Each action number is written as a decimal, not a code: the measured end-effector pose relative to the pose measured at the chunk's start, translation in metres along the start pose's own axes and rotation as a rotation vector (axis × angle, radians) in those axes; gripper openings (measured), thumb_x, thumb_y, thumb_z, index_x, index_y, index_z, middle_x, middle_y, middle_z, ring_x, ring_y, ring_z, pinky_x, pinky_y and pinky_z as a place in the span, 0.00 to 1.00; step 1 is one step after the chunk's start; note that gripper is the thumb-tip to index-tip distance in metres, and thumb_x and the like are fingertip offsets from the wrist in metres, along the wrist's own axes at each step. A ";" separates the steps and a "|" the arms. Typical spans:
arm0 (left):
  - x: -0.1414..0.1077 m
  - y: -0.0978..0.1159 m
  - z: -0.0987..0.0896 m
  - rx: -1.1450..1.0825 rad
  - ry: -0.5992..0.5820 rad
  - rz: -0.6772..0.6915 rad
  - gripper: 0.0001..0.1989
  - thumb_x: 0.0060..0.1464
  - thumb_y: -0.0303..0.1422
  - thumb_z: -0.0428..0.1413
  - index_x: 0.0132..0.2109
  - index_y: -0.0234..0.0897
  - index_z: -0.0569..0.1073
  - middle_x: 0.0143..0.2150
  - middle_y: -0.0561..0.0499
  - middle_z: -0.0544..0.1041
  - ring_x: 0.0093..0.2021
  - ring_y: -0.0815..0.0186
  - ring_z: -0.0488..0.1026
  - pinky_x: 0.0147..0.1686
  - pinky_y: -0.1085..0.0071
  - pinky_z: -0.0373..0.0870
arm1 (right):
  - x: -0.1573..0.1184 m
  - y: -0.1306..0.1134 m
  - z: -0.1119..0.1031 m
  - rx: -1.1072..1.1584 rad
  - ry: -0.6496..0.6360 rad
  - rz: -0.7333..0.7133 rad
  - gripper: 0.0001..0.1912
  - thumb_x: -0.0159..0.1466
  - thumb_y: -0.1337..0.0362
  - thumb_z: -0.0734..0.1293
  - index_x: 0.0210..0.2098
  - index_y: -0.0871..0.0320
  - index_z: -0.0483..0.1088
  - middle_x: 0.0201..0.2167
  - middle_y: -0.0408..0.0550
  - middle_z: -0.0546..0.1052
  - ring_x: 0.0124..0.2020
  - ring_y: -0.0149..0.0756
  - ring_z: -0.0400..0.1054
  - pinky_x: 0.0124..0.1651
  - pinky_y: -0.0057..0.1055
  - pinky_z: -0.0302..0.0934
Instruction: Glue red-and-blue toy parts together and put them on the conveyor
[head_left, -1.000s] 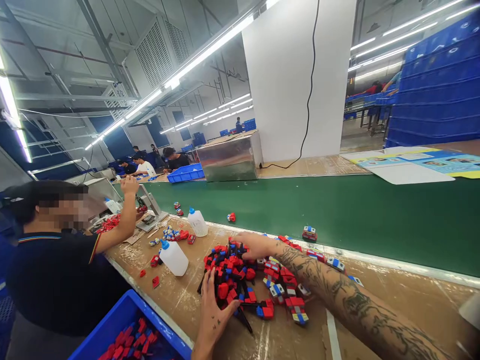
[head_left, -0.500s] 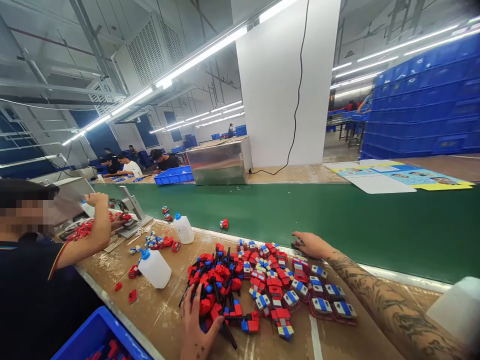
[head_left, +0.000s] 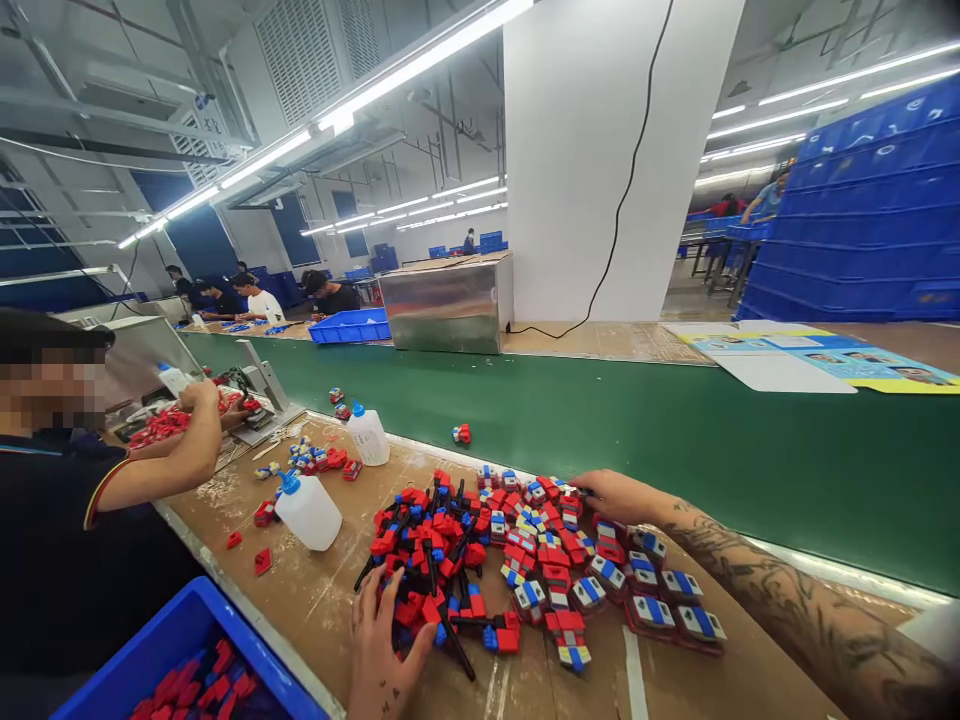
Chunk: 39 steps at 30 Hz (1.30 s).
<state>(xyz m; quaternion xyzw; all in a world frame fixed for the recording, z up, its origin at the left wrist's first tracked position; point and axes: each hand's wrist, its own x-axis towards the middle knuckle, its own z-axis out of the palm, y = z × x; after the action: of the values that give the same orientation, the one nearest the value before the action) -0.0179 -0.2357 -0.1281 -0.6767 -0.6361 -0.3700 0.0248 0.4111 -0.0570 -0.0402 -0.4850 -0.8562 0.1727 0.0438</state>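
My left hand rests with spread fingers at the near left edge of a pile of red and blue toy parts with black rods. It holds nothing. At the back edge of the work table, my right hand has its fingers bent down by the far right of the toy pieces; whether something small is under the fingertips is hidden. Between and below the hands lie many red toy pieces with white and blue tops, several in rows at the right.
A green belt runs behind the table, with a red toy piece on it. Two white bottles stand at left. A blue bin of red parts is at lower left. A person works at far left.
The view has shifted slightly. My right hand has moved from the belt's edge toward the toy pieces, its fingers now more bent. My left hand stays by the pile. The person at left has lowered an arm.
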 end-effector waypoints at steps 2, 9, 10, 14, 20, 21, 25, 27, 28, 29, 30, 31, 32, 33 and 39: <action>0.001 -0.001 -0.002 0.087 -0.047 0.033 0.31 0.55 0.48 0.57 0.63 0.43 0.69 0.65 0.40 0.65 0.66 0.43 0.60 0.60 0.40 0.60 | 0.004 -0.003 0.002 0.015 -0.007 0.003 0.12 0.70 0.59 0.66 0.49 0.57 0.72 0.50 0.50 0.76 0.46 0.41 0.73 0.49 0.44 0.70; -0.016 0.043 -0.006 0.076 0.034 0.216 0.34 0.54 0.48 0.59 0.64 0.43 0.65 0.66 0.37 0.62 0.67 0.41 0.56 0.62 0.39 0.55 | -0.006 -0.006 0.004 0.069 0.063 0.049 0.16 0.70 0.58 0.65 0.55 0.56 0.69 0.56 0.52 0.73 0.55 0.46 0.69 0.58 0.52 0.63; -0.016 0.062 -0.002 0.030 -0.019 0.266 0.35 0.53 0.49 0.60 0.65 0.44 0.65 0.67 0.38 0.61 0.68 0.41 0.55 0.63 0.41 0.56 | -0.009 -0.009 0.006 0.079 0.071 0.048 0.17 0.70 0.57 0.64 0.56 0.56 0.68 0.57 0.53 0.72 0.56 0.47 0.68 0.58 0.53 0.62; 0.002 0.150 0.032 -0.038 -0.471 0.306 0.47 0.42 0.53 0.65 0.68 0.51 0.61 0.73 0.39 0.52 0.70 0.35 0.50 0.61 0.38 0.57 | -0.017 -0.022 0.020 0.075 0.090 0.038 0.18 0.69 0.55 0.66 0.55 0.57 0.70 0.58 0.53 0.71 0.55 0.47 0.68 0.57 0.52 0.62; 0.032 0.201 0.069 0.073 -0.676 0.093 0.52 0.39 0.58 0.63 0.69 0.45 0.59 0.74 0.36 0.50 0.72 0.31 0.41 0.60 0.32 0.53 | -0.027 -0.030 0.027 0.038 0.125 0.029 0.16 0.68 0.56 0.67 0.51 0.57 0.71 0.56 0.52 0.72 0.53 0.46 0.69 0.55 0.51 0.64; 0.030 0.201 0.071 0.061 -0.652 0.093 0.50 0.42 0.58 0.62 0.69 0.44 0.59 0.73 0.37 0.51 0.72 0.33 0.41 0.62 0.34 0.51 | -0.029 -0.029 0.027 0.039 0.123 0.017 0.15 0.68 0.56 0.67 0.51 0.57 0.71 0.55 0.52 0.73 0.53 0.46 0.69 0.55 0.50 0.64; 0.018 0.203 0.070 0.006 -0.543 0.100 0.42 0.48 0.55 0.59 0.67 0.44 0.63 0.72 0.40 0.55 0.71 0.38 0.46 0.64 0.39 0.50 | -0.042 -0.020 0.028 0.050 0.111 -0.028 0.16 0.68 0.55 0.67 0.50 0.57 0.72 0.56 0.52 0.72 0.53 0.46 0.69 0.56 0.51 0.63; 0.017 0.207 0.071 -0.033 -0.507 0.120 0.37 0.50 0.52 0.59 0.64 0.44 0.67 0.71 0.41 0.58 0.71 0.41 0.49 0.65 0.42 0.51 | -0.052 -0.013 0.029 0.053 0.108 -0.034 0.16 0.67 0.55 0.67 0.50 0.57 0.72 0.56 0.52 0.72 0.54 0.47 0.68 0.57 0.51 0.62; 0.018 0.210 0.072 -0.058 -0.501 0.135 0.34 0.50 0.50 0.59 0.63 0.44 0.69 0.70 0.42 0.59 0.70 0.42 0.50 0.66 0.44 0.51 | -0.057 -0.009 0.030 0.053 0.107 -0.030 0.17 0.67 0.54 0.67 0.51 0.57 0.71 0.57 0.52 0.71 0.54 0.47 0.68 0.57 0.51 0.62; 0.019 0.213 0.074 -0.084 -0.502 0.150 0.33 0.50 0.48 0.59 0.62 0.44 0.70 0.69 0.42 0.61 0.70 0.44 0.51 0.67 0.46 0.51 | -0.063 -0.005 0.031 0.053 0.107 -0.020 0.17 0.67 0.54 0.67 0.50 0.57 0.72 0.57 0.52 0.71 0.54 0.47 0.67 0.57 0.51 0.62; 0.021 0.216 0.077 -0.109 -0.510 0.163 0.32 0.50 0.47 0.60 0.61 0.44 0.70 0.68 0.43 0.62 0.70 0.45 0.51 0.67 0.48 0.51 | -0.069 -0.001 0.032 0.051 0.109 -0.004 0.16 0.67 0.54 0.67 0.50 0.57 0.72 0.56 0.53 0.71 0.54 0.47 0.67 0.56 0.51 0.62; 0.023 0.220 0.080 -0.129 -0.520 0.171 0.32 0.49 0.46 0.60 0.61 0.44 0.71 0.68 0.43 0.63 0.70 0.45 0.52 0.67 0.50 0.52 | -0.076 0.003 0.032 0.050 0.113 0.016 0.16 0.67 0.54 0.67 0.50 0.57 0.72 0.56 0.53 0.71 0.54 0.46 0.68 0.56 0.50 0.62; 0.024 0.224 0.084 -0.144 -0.525 0.173 0.31 0.49 0.45 0.61 0.60 0.44 0.71 0.67 0.43 0.64 0.70 0.45 0.52 0.67 0.50 0.52 | -0.083 0.007 0.032 0.049 0.120 0.040 0.17 0.68 0.54 0.67 0.50 0.57 0.71 0.56 0.53 0.71 0.53 0.46 0.68 0.56 0.50 0.62; 0.025 0.229 0.089 -0.153 -0.524 0.167 0.31 0.48 0.44 0.61 0.60 0.43 0.72 0.66 0.42 0.65 0.69 0.45 0.53 0.67 0.50 0.52 | -0.090 0.011 0.033 0.049 0.130 0.066 0.17 0.68 0.53 0.66 0.51 0.57 0.71 0.56 0.53 0.71 0.54 0.47 0.67 0.56 0.50 0.62; 0.016 0.268 0.113 -0.234 -0.511 0.178 0.27 0.51 0.43 0.60 0.58 0.42 0.72 0.66 0.41 0.63 0.69 0.43 0.51 0.67 0.45 0.50 | -0.129 0.030 0.028 0.053 0.174 0.209 0.19 0.69 0.56 0.66 0.56 0.56 0.68 0.59 0.53 0.69 0.56 0.48 0.66 0.58 0.53 0.61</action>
<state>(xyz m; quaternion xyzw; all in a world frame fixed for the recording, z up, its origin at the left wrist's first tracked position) 0.2694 -0.2162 -0.0843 -0.7994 -0.5127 -0.2548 -0.1821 0.4962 -0.1596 -0.0647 -0.5835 -0.7890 0.1560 0.1125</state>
